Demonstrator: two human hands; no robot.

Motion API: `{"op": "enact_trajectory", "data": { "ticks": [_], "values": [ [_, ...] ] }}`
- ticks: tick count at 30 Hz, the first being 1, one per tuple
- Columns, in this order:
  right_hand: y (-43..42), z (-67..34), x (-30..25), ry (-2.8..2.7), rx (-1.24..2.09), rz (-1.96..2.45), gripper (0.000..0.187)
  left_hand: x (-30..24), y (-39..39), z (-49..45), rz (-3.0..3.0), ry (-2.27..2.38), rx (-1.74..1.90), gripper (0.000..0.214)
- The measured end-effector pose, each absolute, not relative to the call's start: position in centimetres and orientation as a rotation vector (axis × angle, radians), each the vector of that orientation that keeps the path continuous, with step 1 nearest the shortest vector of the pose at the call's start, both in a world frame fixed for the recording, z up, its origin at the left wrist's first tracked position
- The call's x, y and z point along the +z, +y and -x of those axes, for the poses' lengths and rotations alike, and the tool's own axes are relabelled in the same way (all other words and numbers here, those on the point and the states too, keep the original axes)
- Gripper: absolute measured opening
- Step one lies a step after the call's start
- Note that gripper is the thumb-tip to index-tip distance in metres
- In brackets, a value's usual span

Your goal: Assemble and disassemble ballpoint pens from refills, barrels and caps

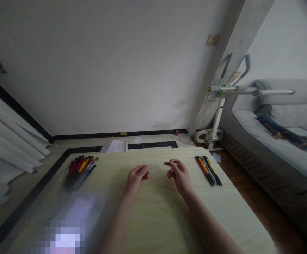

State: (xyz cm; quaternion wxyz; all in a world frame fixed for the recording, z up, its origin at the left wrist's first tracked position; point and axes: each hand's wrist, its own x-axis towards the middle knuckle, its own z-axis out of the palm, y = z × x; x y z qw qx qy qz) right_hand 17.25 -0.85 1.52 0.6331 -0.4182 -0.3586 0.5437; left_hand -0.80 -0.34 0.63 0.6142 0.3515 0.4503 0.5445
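Observation:
My left hand [139,173] is closed in a pinch at the left end of a slim pen [157,165]. Between my hands the pen shows a pale, see-through length, with a dark part at its right. My right hand [179,173] grips that dark part between thumb and fingers, and a black tip sticks out beyond them. The pen lies nearly level, a little above the table. To the right of my right hand, several pens [208,171] in red, yellow, black and grey lie side by side. A bigger pile of mixed pens [80,169] sits at the far left, its lower part blurred.
The light wooden table [153,211] has a rounded far right corner. A bright blurred patch covers its near left. Beyond the far edge is a box with papers [115,145] on the floor. White exercise equipment [218,116] and a grey sofa [259,141] stand at right.

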Motion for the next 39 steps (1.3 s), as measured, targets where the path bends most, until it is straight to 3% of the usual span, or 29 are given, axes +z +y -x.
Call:
{"op": "enact_trajectory", "data": {
  "ticks": [39],
  "values": [
    [-0.88, -17.16, 0.76, -0.9, 1.183, 1.058, 0.028, 0.5, -0.46, 0.91, -0.806, 0.967, 1.225, 0.029]
  ]
}}
